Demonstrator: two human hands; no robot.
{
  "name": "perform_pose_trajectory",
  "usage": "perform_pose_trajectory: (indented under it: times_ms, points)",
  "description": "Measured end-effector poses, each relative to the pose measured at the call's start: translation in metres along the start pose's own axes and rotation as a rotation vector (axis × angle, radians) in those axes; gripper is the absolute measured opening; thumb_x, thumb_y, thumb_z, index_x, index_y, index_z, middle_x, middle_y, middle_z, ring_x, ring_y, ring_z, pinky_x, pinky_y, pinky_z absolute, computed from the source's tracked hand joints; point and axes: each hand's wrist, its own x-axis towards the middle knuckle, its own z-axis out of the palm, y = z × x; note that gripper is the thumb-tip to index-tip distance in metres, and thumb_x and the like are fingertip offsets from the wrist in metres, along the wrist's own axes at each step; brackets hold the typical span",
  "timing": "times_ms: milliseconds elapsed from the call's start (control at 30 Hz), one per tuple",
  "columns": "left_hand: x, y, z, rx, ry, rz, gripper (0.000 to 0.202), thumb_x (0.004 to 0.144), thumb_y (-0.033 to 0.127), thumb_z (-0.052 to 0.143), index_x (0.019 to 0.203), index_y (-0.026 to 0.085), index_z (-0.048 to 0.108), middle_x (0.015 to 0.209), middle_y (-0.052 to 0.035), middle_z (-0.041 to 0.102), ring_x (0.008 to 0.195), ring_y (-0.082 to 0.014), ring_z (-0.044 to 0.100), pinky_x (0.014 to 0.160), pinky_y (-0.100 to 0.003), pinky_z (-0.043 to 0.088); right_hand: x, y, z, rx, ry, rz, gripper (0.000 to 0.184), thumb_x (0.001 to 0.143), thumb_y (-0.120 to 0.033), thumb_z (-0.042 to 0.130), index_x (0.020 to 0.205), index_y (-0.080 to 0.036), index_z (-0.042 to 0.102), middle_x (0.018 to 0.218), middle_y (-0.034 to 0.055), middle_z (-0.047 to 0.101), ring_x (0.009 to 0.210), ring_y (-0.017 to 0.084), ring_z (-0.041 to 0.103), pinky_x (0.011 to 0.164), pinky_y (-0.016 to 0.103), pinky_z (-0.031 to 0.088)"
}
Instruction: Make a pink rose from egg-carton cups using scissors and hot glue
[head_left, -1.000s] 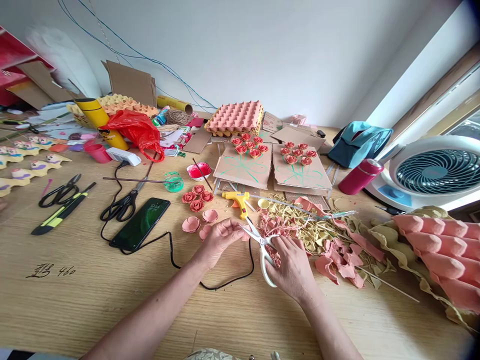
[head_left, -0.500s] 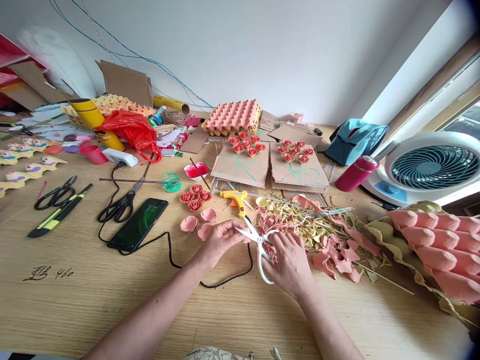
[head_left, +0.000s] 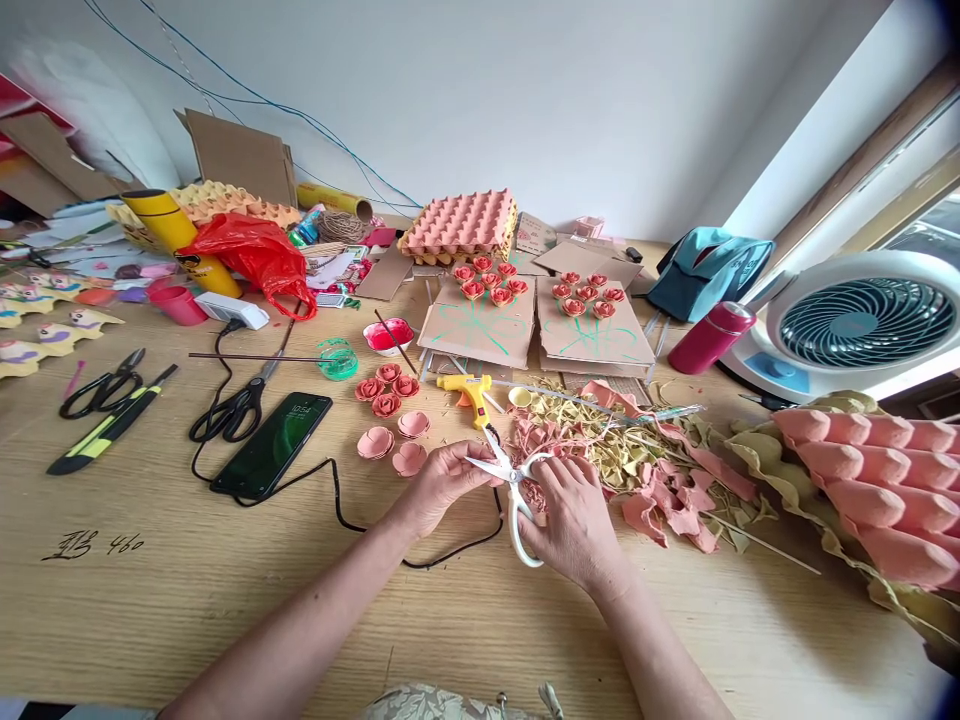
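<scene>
Left hand: curled on the table, fingertips drawn together at the blade tips; what is pinched is hidden and cannot be told.
Right hand: closed around the white handles of the scissors.
Scissors: held low over the table between the two hands, blades parted and pointed at the left fingers.
Glue gun: laid just behind the blades.
Pink cups: set just beside the left hand.
Scrap pile: heaped near the right hand.

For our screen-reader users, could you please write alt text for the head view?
A person's right hand holds white-handled scissors, blades open toward the closed left hand, over a table strewn with egg-carton scraps and red roses.
</scene>
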Motion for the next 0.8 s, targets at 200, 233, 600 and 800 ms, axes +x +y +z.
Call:
perform_pose_trajectory:
  times_ms: [200, 233, 600, 800]
  points:
    - [-0.0016, 0.0021, 0.0015, -0.027, -0.014, -0.023, 0.028, 0.073, 0.036, 0.087, 0.084, 0.014, 0.073, 0.088, -0.0055, 0.075, 0.083, -0.0168, 0.068, 0.087, -0.031, 0.051, 0.0009, -0.0018, -0.0032, 0.015, -0.021, -0.016, 0.022, 0.085, -0.040, 0.063, 0.093, -0.022, 0.055, 0.094, 0.0074, 0.065, 0.088, 0.026, 0.056, 0.098, 0.045, 0.037]
    - [-0.0016, 0.0021, 0.0013, -0.031, -0.013, -0.027, 0.028, 0.073, 0.036, 0.087, 0.084, 0.014, 0.073, 0.089, -0.0055, 0.076, 0.084, -0.0169, 0.068, 0.087, -0.031, 0.052, 0.0010, -0.0020, -0.0037, 0.021, -0.024, -0.018, 0.021, 0.085, -0.040, 0.063, 0.092, -0.021, 0.055, 0.093, 0.0072, 0.065, 0.088, 0.026, 0.056, 0.098, 0.045, 0.037]
    - [-0.0017, 0.0028, 0.0000, -0.046, -0.043, -0.001, 0.023, 0.075, 0.033, 0.085, 0.085, 0.016, 0.074, 0.090, -0.0044, 0.075, 0.089, -0.0173, 0.069, 0.092, -0.032, 0.053, 0.0007, -0.0022, -0.0061, 0.103, 0.009, -0.063, 0.015, 0.084, -0.035, 0.059, 0.083, -0.024, 0.048, 0.079, 0.0022, 0.060, 0.075, 0.021, 0.052, 0.094, 0.042, 0.038]
    - [-0.0026, 0.0059, 0.0014, -0.043, -0.053, -0.002, 0.022, 0.075, 0.033, 0.085, 0.083, 0.015, 0.073, 0.088, -0.0047, 0.075, 0.087, -0.0188, 0.069, 0.091, -0.034, 0.053, 0.0012, -0.0051, -0.0099, 0.122, 0.019, -0.081, 0.013, 0.083, -0.031, 0.057, 0.080, -0.024, 0.046, 0.073, 0.0004, 0.057, 0.071, 0.020, 0.051, 0.090, 0.040, 0.038]
